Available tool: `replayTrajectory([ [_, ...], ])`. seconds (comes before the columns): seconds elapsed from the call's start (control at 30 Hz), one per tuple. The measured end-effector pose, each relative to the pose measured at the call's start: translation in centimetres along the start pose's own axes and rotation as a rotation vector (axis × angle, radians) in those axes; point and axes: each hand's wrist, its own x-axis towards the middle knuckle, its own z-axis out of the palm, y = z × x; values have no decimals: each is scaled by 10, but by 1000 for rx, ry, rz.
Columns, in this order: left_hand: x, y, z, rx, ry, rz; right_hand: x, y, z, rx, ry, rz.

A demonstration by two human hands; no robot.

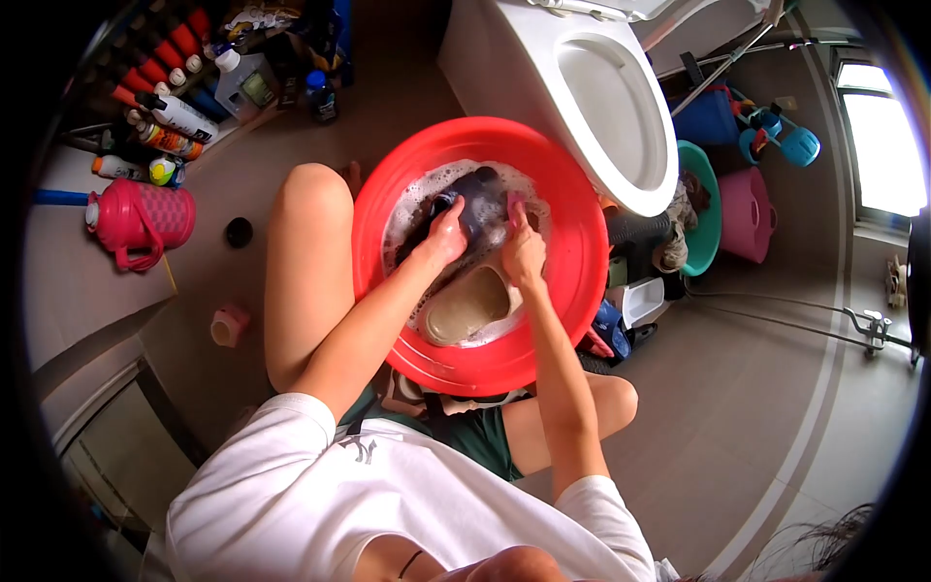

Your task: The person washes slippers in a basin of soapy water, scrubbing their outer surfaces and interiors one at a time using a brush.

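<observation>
White T-shirt (388,504) below, slick footwear gripped in suds

Closest to my lens is that shirt; beyond its short sleeves, both arms reach into a red basin (475,371) set between the legs (310,272). I see the left hand (446,233) clamped on a dark shoe (473,215), partly lost in soapy water (436,177). Just beside it, apart from the left, the right hand (524,254) is closed around a small pink object (515,201), possibly a brush; its working end is too hidden for me to tell. A tan clog (465,308) lies loose in the basin, nearer the body than both hands.

My first worry is grip. Foam on a wet surface could let the dark shoe slide out of the left hand, most likely if the right pressed hard and off-centre. An overshoot might also run the pink object into the left thumb. A long backward stroke by the right hand could bump the tan clog and slop water over the near rim onto the green shorts (485,441).

Beyond and right of the right hand stands the toilet (504,68), close to the basin; I can't tell whether they touch. I can't make out what supports the basin either, so leaning on its rim might tip it.
</observation>
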Motion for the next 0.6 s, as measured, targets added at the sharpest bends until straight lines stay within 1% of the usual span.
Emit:
replayTrajectory([
  [0.03, 1, 2, 0, -31, -30, -45, -7, -10, 1, -49, -20, 91],
  [0.07, 1, 1, 0, -63, -57, -90, -15, -19, 0, -28, 9, 54],
  [0.1, -17, 4, 20, -15, 17, -95, -26, -43, -17, -27, -45, 69],
  [0.13, -9, 3, 8, 7, -50, -101, -38, -65, -28, -24, -98, 83],
  [0.2, 13, -1, -26, 53, -184, -113, -57, -59, 21, 144, -50, -47],
  [0.23, 4, -2, -10, 100, -44, -23, -68, -68, 19, 126, -25, -73],
  [0.33, -3, 7, -17, 63, -189, -114, -75, -67, 22, 169, -93, -55],
  [0.47, -7, 0, -4, 44, -85, -94, -38, -47, 30, 9, -75, -189],
  [0.5, -3, 0, -17, 42, -195, -135, -26, -52, 27, -67, -88, -173],
  [0.6, -4, -3, -11, -58, -204, -241, 4, -49, 43, -124, 54, -178],
])
